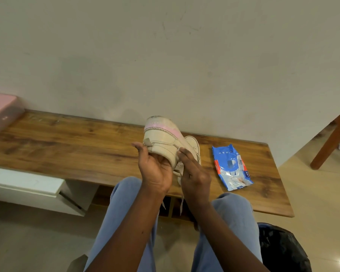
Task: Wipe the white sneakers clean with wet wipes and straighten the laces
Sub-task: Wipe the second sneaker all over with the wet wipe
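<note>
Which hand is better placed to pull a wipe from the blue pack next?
Likely right. The wipes pack lies on the bench right of the sneaker, nearest the right hand, which only touches it; the left hand grips the sneaker from below.

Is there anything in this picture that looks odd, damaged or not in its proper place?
Yes. The beige sneaker with a pink sole stripe, gripped by the left hand, is turned sole-up, and dark scuffs show on the sole's upper edge. Its white laces hang loose below it.
</note>
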